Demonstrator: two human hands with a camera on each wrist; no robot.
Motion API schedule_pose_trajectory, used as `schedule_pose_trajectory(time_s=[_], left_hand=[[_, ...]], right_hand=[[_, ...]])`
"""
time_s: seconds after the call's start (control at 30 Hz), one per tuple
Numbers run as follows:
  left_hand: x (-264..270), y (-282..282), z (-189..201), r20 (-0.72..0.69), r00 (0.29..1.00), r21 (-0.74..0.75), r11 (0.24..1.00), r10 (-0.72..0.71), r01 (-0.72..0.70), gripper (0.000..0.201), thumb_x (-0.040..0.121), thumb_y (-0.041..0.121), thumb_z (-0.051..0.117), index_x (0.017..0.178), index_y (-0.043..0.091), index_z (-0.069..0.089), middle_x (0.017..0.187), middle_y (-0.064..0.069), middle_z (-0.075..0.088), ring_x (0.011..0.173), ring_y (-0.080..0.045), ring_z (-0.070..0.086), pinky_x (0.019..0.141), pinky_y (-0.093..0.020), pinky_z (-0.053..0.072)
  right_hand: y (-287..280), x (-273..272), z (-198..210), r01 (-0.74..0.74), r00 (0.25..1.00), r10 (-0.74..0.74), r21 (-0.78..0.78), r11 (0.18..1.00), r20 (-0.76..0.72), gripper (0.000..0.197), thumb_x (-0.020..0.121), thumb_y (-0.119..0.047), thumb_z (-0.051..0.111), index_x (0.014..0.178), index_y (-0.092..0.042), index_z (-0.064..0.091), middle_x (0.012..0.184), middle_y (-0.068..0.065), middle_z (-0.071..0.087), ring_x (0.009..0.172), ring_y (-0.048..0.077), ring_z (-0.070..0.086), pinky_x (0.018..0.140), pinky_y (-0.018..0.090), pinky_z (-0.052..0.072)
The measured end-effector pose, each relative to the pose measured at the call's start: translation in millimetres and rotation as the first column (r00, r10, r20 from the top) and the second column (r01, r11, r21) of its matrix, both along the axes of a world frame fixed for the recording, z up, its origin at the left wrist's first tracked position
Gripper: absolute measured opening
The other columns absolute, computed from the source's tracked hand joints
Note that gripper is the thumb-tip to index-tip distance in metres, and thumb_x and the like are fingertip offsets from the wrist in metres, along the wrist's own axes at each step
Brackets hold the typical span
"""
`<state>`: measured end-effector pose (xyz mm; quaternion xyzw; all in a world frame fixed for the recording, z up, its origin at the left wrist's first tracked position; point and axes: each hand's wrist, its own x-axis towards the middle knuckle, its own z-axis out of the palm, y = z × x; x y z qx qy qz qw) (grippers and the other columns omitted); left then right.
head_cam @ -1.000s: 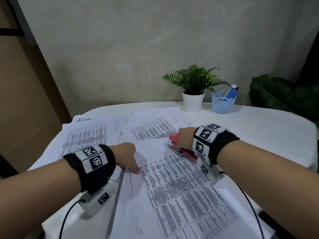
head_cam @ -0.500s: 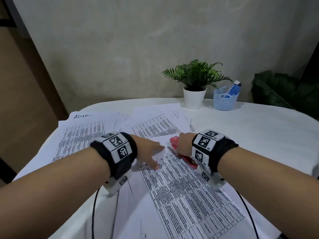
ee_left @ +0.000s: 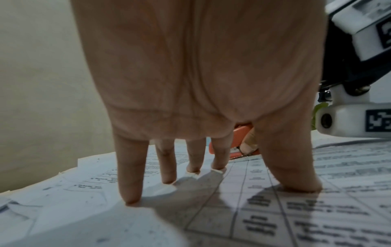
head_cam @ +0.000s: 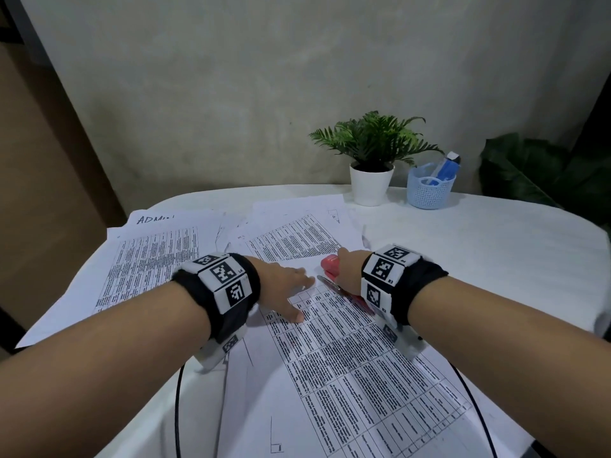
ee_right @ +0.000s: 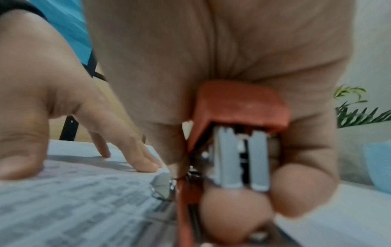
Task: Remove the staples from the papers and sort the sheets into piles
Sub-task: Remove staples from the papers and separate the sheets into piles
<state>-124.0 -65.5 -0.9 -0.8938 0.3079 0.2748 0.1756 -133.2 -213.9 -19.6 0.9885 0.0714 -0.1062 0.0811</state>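
Note:
A printed table sheet [head_cam: 357, 368] lies in front of me on the white table [head_cam: 479, 252]. My left hand [head_cam: 284, 289] presses its spread, straight fingers [ee_left: 131, 188] on the sheet's top part. My right hand [head_cam: 347, 269] grips a red stapler [head_cam: 330, 264] at the sheet's top right corner; its metal tip [ee_right: 162, 185] rests on the paper edge there. In the left wrist view the red stapler [ee_left: 241, 135] shows just beyond my fingertips. No staple can be made out.
Two more piles of printed sheets lie behind, one headed "ADMIN" [head_cam: 148, 256] at left and one [head_cam: 297, 236] in the middle. A potted plant [head_cam: 372, 180] and a blue basket [head_cam: 429, 190] stand at the back. Cables hang off the near table edge.
My left hand moved up and right along the sheet and spread flat close to the stapler. The right hand with the stapler stayed at the corner.

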Motion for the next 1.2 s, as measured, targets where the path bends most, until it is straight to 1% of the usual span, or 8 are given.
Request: schedule_pose_trajectory(time_s=[0.1, 0.17, 0.4, 0.53, 0.63, 0.73, 1.0, 1.2], left_hand=[[1.4, -0.1, 0.5, -0.013, 1.000, 0.000, 1.000, 0.016, -0.016, 0.081, 0.094, 0.052, 0.043, 0.153, 0.020, -0.003, 0.161, 0.000, -0.006, 0.139, -0.028, 0.032, 0.112, -0.042, 0.028], [3.6, 0.5, -0.6, -0.015, 1.000, 0.000, 1.000, 0.024, -0.024, 0.082, 0.094, 0.054, 0.042, 0.153, 0.021, -0.005, 0.161, 0.000, -0.008, 0.138, -0.028, 0.033, 0.111, -0.041, 0.028], [9.2, 3.3, -5.2, -0.037, 0.999, -0.007, 1.000, 0.028, -0.028, 0.078, 0.092, 0.057, 0.045, 0.153, 0.029, 0.004, 0.161, 0.000, -0.007, 0.135, -0.032, 0.038, 0.112, -0.049, 0.029], [9.6, 1.0, -3.3, -0.048, 0.999, -0.001, 1.000, -0.008, 0.008, 0.075, 0.092, 0.055, 0.046, 0.151, 0.025, 0.011, 0.161, 0.000, 0.001, 0.127, -0.032, 0.046, 0.108, -0.049, 0.035], [10.9, -0.9, -3.4, -0.017, 1.000, 0.002, 1.000, 0.014, -0.014, 0.082, 0.091, 0.055, 0.049, 0.152, 0.023, 0.005, 0.154, -0.005, 0.026, 0.129, -0.028, 0.043, 0.107, -0.044, 0.035], [13.4, -0.1, -4.1, -0.015, 0.998, -0.013, 0.998, 0.056, -0.056, 0.087, 0.089, 0.056, 0.051, 0.153, 0.023, 0.002, 0.143, -0.010, 0.043, 0.128, -0.027, 0.044, 0.107, -0.045, 0.035], [18.4, 2.4, -8.5, -0.017, 0.998, -0.004, 0.998, 0.068, -0.068, 0.090, 0.087, 0.061, 0.050, 0.152, 0.025, -0.001, 0.141, -0.012, 0.045, 0.127, -0.029, 0.043, 0.107, -0.051, 0.036], [17.6, 1.9, -9.2, -0.038, 0.998, -0.008, 0.999, 0.040, -0.040, 0.082, 0.089, 0.058, 0.050, 0.151, 0.028, 0.006, 0.139, -0.011, 0.045, 0.119, -0.028, 0.047, 0.102, -0.046, 0.040]], right_hand=[[-5.0, 7.2, 3.0, 0.020, 0.999, -0.018, 0.053, 0.998, -0.043, 0.032, 0.092, -0.028, 0.048, 0.120, -0.015, 0.038, 0.109, 0.006, 0.061, 0.098, 0.028, 0.061, 0.095, 0.045, 0.044], [-5.3, 12.4, 7.4, 0.050, 0.995, -0.041, 0.094, 0.994, -0.092, 0.036, 0.090, -0.028, 0.048, 0.122, -0.016, 0.038, 0.102, 0.006, 0.062, 0.096, 0.028, 0.061, 0.090, 0.042, 0.048], [4.1, 9.4, 5.0, 0.005, 0.992, -0.008, -0.021, 1.000, -0.123, 0.040, 0.100, -0.036, 0.027, 0.127, -0.009, 0.039, 0.125, 0.011, 0.051, 0.114, 0.029, 0.052, 0.103, 0.043, 0.035], [5.5, 19.6, -3.1, -0.063, 0.989, 0.046, -0.118, 0.991, -0.142, 0.038, 0.100, -0.039, 0.025, 0.126, -0.017, 0.040, 0.117, 0.008, 0.051, 0.116, 0.027, 0.050, 0.107, 0.051, 0.024], [5.5, 12.3, 3.7, -0.110, 0.987, 0.097, -0.097, 0.989, -0.127, 0.036, 0.101, -0.026, 0.032, 0.132, -0.009, 0.040, 0.118, 0.009, 0.052, 0.123, 0.025, 0.047, 0.101, 0.032, 0.033], [4.1, 5.6, 9.0, -0.068, 0.996, 0.068, -0.006, 0.998, -0.053, 0.038, 0.101, -0.025, 0.035, 0.131, -0.003, 0.038, 0.131, 0.011, 0.050, 0.119, 0.026, 0.050, 0.101, 0.034, 0.034], [-0.9, 13.4, 13.2, -0.062, 0.992, 0.062, 0.007, 0.998, -0.112, 0.035, 0.098, -0.030, 0.037, 0.126, -0.008, 0.037, 0.118, 0.011, 0.055, 0.105, 0.028, 0.059, 0.092, 0.041, 0.047], [5.5, 21.1, 4.3, -0.046, 0.993, 0.044, -0.015, 0.999, -0.112, 0.036, 0.098, -0.020, 0.043, 0.126, 0.001, 0.047, 0.120, 0.013, 0.058, 0.110, 0.027, 0.058, 0.087, 0.031, 0.045]])
